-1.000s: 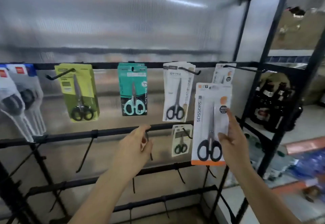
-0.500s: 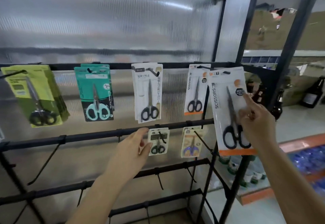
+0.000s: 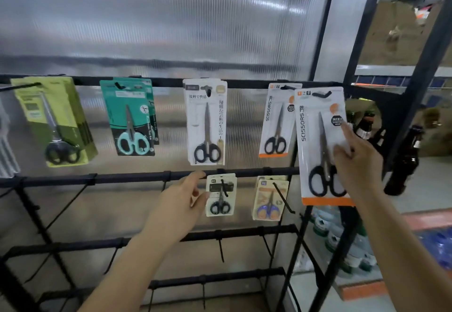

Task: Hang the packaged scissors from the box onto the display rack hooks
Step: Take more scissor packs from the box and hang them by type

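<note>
My right hand (image 3: 355, 162) holds a white and orange scissors pack (image 3: 315, 147) with black handles, its hang hole up at the tip of the top right hook (image 3: 322, 95). An identical pack (image 3: 277, 120) hangs behind it on that hook. My left hand (image 3: 181, 201) reaches to the middle rail (image 3: 122, 178), thumb and fingers at the left edge of a small black-handled scissors pack (image 3: 221, 195). The box is out of view.
The top rail carries green (image 3: 52, 120), teal (image 3: 128, 118) and white (image 3: 206, 122) scissors packs. A small blue-handled pack (image 3: 269, 200) hangs on the middle rail. Lower rails hold bare hooks (image 3: 221, 250). Brown bottles (image 3: 403, 162) stand on the shelf at right.
My right hand raised the orange pack up to the top right hook. The view shifted right and moved closer. My left hand stayed at the small pack on the middle rail.
</note>
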Available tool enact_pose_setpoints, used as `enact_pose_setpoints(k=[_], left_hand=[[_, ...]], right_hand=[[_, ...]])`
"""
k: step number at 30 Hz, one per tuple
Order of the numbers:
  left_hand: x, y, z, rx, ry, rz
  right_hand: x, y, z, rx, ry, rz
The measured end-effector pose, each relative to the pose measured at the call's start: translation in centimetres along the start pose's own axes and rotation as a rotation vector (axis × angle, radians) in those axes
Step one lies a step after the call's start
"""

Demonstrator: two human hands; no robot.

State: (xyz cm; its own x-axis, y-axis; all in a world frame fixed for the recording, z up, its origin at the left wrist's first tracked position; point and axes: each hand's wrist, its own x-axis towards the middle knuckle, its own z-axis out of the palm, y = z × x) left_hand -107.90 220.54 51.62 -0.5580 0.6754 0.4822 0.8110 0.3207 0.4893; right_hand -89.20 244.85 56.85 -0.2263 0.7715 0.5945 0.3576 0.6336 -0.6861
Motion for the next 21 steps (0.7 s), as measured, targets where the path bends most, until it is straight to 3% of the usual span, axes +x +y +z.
enact_pose_setpoints(k=[7,9,11,13,17,21], left_hand=[[0.8,0.3,-0.7,0.084,-0.012,0.007],[0.2,-0.6,-0.9,0.088,-0.014,-0.003],[-0.8,-2.2,-0.9,0.087,-0.029,-0.043],[-2.0,-4.2,-0.6,0.077,-0.073,-0.112],[-5.8,-8.3,0.5,0.050,-0.197,-0.277],[-10.8,-12.7,0.9,0.065,-0.313,-0.441]], right_hand=[[5.3,-1.3,4.3,-0.208,-0.286,0.022],[4.7,-1.3,5.1,-0.242,-0.264,0.000],[2.5,-1.3,6.1,-0.159,-0.204,-0.046],[-0.9,-1.5,7.4,-0.013,-0.265,-0.046],[-9.1,-2.9,10.4,0.276,-0.671,0.015],[-16.8,-3.6,14.5,0.259,-1.083,0.029]])
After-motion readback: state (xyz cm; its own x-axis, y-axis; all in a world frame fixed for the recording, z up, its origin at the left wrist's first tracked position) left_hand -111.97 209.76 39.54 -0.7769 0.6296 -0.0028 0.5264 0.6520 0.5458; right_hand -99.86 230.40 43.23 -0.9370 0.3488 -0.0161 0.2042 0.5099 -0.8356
